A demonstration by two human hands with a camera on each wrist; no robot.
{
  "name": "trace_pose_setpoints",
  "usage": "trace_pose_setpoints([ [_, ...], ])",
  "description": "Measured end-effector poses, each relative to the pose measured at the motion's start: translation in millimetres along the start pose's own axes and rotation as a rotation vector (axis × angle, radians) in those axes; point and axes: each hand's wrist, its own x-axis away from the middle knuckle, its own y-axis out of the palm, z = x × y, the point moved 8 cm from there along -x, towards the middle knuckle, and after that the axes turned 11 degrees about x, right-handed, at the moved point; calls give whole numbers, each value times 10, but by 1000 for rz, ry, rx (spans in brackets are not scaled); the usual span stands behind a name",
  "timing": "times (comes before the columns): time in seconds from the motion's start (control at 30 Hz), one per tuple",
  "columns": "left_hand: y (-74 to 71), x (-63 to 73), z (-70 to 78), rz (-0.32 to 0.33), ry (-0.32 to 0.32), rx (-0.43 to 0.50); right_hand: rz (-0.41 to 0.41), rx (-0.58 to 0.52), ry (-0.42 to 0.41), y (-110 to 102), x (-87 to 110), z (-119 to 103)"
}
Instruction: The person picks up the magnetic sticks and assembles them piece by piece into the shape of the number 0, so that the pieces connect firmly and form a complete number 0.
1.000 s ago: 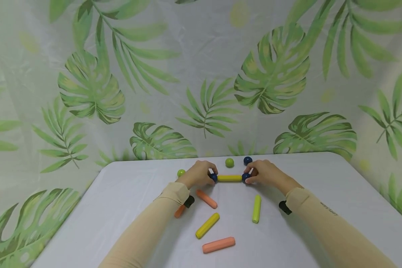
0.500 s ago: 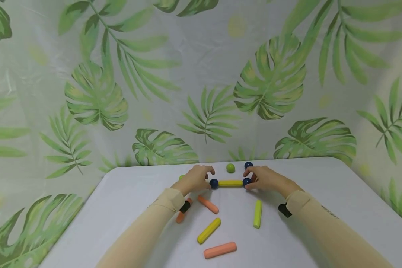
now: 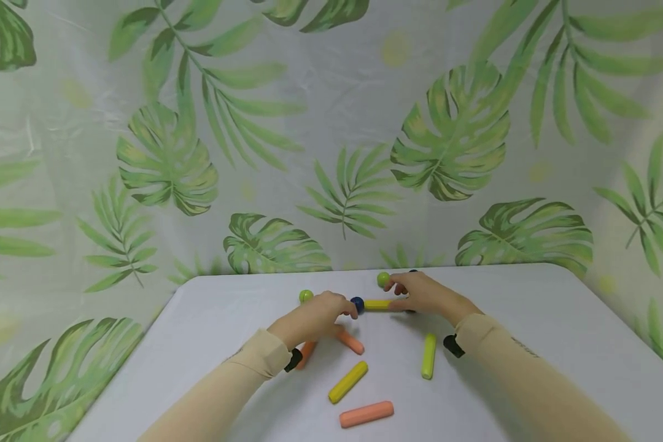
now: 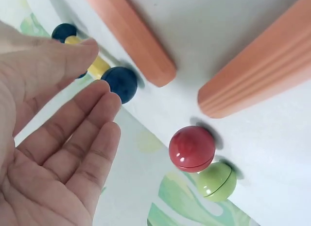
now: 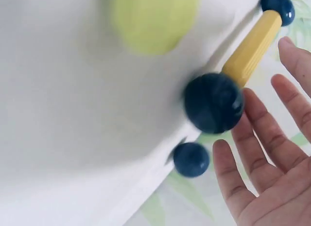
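Observation:
A yellow stick (image 5: 252,50) with a dark blue ball (image 5: 214,103) at its right end and another blue ball (image 3: 357,305) at its left end lies towards the table's back. My left hand (image 3: 315,316) hovers left of it, above two orange sticks (image 4: 133,39), fingers loosely extended and holding nothing. In the head view my right hand (image 3: 428,294) partly covers the stick's right end and the ball there. Its fingers are spread and grip nothing; in the right wrist view they are close beside the ball, and contact is hard to tell.
Behind the right hand are a green ball (image 3: 383,279) and a loose blue ball (image 5: 191,159). A red ball (image 4: 192,147) and another green ball (image 4: 217,182) lie on the left. Nearer lie a lime stick (image 3: 428,356), a yellow stick (image 3: 348,382) and an orange stick (image 3: 366,414).
Both hands have let go of the blue balls at the yellow stick's ends. The left hand has drawn back towards the orange sticks; the right has shifted left over the stick's end.

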Motion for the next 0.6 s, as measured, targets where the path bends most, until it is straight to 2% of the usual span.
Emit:
trace_pose_setpoints([
  [0.2, 85, 69, -6, -3, 17, -24, 19, -27, -66, 51, -138, -171],
  [0.47, 138, 91, 45, 17, 152, -50, 15, -71, -92, 145, -312, -302],
  [0.6, 150, 107, 31, 34, 173, -60, 7, -75, -113, 195, -385, -357],
])
